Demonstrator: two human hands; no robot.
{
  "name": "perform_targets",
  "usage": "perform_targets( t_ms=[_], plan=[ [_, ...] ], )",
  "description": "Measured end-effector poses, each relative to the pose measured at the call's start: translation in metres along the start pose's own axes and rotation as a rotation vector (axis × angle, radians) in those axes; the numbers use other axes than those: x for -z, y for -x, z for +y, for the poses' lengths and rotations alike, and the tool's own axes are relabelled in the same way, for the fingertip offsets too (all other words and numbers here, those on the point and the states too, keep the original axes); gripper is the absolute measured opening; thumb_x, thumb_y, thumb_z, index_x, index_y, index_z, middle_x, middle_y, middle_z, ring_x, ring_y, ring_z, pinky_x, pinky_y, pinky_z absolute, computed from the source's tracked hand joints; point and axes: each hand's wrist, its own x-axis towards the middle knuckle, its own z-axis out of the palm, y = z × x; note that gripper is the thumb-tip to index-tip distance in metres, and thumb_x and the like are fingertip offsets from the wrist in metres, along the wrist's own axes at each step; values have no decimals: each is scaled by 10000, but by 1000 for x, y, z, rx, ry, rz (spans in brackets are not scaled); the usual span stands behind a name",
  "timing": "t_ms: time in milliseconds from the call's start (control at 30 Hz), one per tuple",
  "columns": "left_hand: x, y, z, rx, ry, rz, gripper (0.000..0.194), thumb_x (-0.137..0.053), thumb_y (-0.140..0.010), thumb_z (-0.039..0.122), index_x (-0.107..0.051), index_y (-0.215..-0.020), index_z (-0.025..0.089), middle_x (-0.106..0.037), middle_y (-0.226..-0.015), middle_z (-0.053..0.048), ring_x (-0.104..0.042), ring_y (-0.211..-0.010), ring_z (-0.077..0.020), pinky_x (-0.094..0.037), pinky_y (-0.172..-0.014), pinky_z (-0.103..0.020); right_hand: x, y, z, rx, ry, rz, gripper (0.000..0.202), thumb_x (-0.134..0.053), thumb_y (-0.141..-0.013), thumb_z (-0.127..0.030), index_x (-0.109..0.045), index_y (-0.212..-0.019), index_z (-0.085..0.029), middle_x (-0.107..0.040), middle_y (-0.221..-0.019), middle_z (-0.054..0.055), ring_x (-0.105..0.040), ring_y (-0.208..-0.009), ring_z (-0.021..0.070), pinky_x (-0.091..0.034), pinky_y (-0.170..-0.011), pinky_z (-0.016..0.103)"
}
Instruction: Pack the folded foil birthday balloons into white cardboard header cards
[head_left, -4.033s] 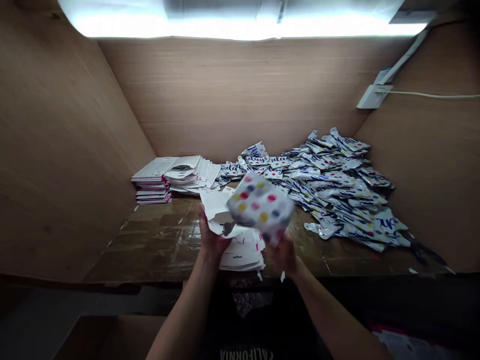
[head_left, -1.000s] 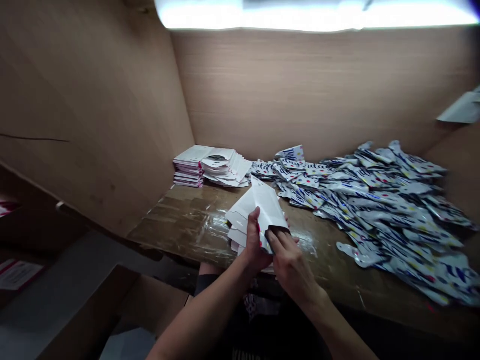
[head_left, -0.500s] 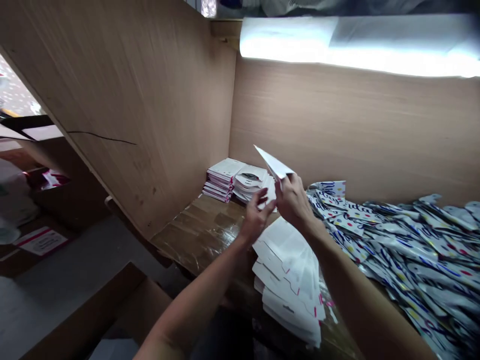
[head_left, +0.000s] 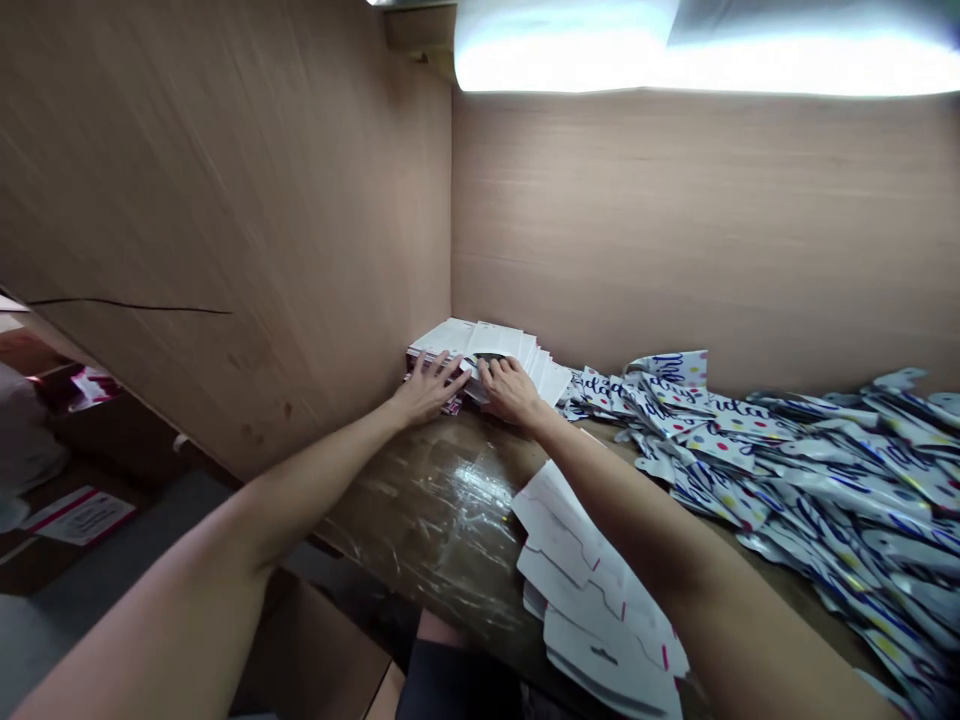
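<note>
So the right side of the counter [head_left: 431,500] is being taken up by a big messy heap of polka-dot packets [head_left: 825,490]. Closer in, a fan of white envelopes [head_left: 600,600] is lying loose, its long axis running diagonally, back-left to front-right, with a slotted end pointing toward the near edge. Over at the far left corner, a row of white envelopes [head_left: 501,338] is being handled with both hands, the row's long axis running roughly left to right. Its left part is being touched by the left hand [head_left: 421,392], fingers spread apart. At a dark oval opening [head_left: 489,356] facing the near side, the right hand [head_left: 514,390] is being held with bent fingers; whether they're being clamped on anything can't be told.
</note>
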Motion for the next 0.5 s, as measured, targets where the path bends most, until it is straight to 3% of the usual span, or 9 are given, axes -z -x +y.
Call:
perform_targets(
  t_ms=[67,133,267,500],
  plan=[
    [-1,-7,-14,-136,28,-29,848,-620,-851,103,-393,-1649,278,-231,-1772,-148,-169,-1631,-411,-112,-1256,-741,-3,5,8,46,-7,6,753,-653,-951,-280,-353,-1595,-30,-570,-1441,276,-511,-1315,385,-328,-1166,480],
    [-4,-10,-21,-185,90,-26,766,-578,-887,98,-465,-1604,341,-288,-1757,-116,-216,-1624,-391,-162,-1255,-728,-6,8,13,83,-20,16,626,-521,-995,-189,-374,-1585,-40,-537,-1484,267,-480,-1357,365,-351,-1156,463],
    [-15,-15,-24,-126,130,28,652,-517,-952,131,-527,-1555,379,-319,-1744,-117,-252,-1605,-397,-170,-1233,-740,-15,10,18,118,-33,44,540,-404,-1024,-129,-413,-1559,-62,-490,-1524,255,-449,-1399,351,-382,-1158,458],
    [-38,-26,-25,5,181,112,587,-470,-1003,173,-540,-1550,372,-376,-1717,-115,-218,-1615,-377,-89,-1233,-760,-34,9,30,144,-76,164,568,-401,-1016,-93,-411,-1583,-117,-349,-1630,236,-326,-1531,350,-367,-1227,505]
  ],
)
